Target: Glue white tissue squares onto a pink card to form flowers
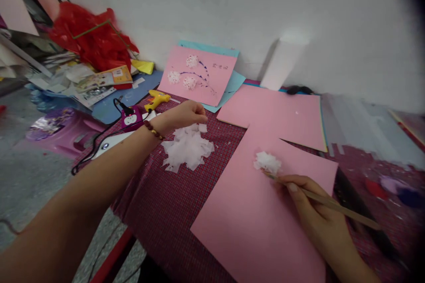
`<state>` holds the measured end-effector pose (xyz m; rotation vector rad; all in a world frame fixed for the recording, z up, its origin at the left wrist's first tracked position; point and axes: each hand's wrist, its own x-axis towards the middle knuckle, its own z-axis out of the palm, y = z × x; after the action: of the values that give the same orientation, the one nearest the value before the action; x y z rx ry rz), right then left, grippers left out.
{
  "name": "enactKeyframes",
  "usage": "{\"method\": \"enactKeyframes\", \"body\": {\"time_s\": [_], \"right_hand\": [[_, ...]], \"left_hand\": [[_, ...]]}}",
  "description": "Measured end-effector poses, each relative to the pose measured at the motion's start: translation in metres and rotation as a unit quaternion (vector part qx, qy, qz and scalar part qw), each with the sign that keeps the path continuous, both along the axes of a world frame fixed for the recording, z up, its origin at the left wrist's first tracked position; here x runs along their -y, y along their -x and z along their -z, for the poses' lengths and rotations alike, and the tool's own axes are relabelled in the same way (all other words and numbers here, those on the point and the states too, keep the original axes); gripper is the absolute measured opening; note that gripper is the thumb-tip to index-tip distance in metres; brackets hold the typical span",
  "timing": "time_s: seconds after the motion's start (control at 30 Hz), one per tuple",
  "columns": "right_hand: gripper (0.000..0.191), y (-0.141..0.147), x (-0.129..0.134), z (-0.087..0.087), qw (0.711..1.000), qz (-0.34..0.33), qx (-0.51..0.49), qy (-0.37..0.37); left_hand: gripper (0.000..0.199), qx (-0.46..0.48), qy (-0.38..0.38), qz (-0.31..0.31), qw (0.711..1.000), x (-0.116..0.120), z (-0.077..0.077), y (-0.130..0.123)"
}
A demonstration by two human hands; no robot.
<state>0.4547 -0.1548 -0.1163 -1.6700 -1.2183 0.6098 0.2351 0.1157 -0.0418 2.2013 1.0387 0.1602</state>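
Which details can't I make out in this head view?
- Left hand: whether it holds anything; the back of the hand hides its fingertips, head view.
- Writing on the propped pink sheet: too small, head view.
- Lavender item: blurred toward the right edge, head view.

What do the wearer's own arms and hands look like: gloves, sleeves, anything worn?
Left hand: ungloved, forearm without a sleeve in view; on the wrist, a bracelet of round dark-brown beads with a few golden-yellow ones. Right hand: ungloved, no sleeve or bracelet visible. No rings discernible.
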Motion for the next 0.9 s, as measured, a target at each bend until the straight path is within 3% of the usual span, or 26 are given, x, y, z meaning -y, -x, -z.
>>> {"method": "enactKeyframes", "body": {"time_s": [0.1, 0.2, 0.33, 0.5, 0.6, 0.67, 0.83, 0.9], "right_hand": [[0.017, 0.001, -0.001, -0.002, 1.0, -0.002, -0.003, 0.0], [0.017, 0.002, -0.001, -0.003, 1.0, -0.004, -0.003, 0.004], [0.017, 0.002, -0.001, -0.004, 1.0, -0.008, -0.007, -0.004], [0.018, 0.003, -0.001, -0.004, 1.0, 0.001, -0.021, 0.005], [0.018, 0.003, 0.0, -0.003, 1.0, 0.004, -0.03, -0.001], [0.018, 0.002, 0.001, -0.002, 1.0, 0.004, -0.03, -0.007], [0.017, 0.001, 0.002, -0.002, 0.999, 0.008, -0.031, -0.012], [0.017, 0.002, 0.001, -0.002, 1.0, 0.007, -0.029, -0.008]], "left_hand": [[0.013, 0.01, -0.05, 0.015, 0.999, 0.0, 0.0, -0.002], [0.015, -0.055, -0.105, 0.018, 0.993, -0.005, 0.009, -0.003], [0.01, -0.113, -0.091, 0.004, 0.989, -0.011, 0.015, 0.001], [0.012, -0.023, -0.016, -0.013, 1.0, 0.009, -0.008, 0.001], [0.013, 0.008, 0.021, 0.017, 1.0, 0.025, -0.025, -0.005], [0.014, 0.012, 0.004, 0.039, 0.999, 0.027, -0.026, -0.009], [0.019, -0.088, -0.151, 0.051, 0.983, 0.0, 0.005, -0.008], [0.017, -0.123, -0.158, 0.052, 0.978, -0.009, 0.017, -0.004]]}}
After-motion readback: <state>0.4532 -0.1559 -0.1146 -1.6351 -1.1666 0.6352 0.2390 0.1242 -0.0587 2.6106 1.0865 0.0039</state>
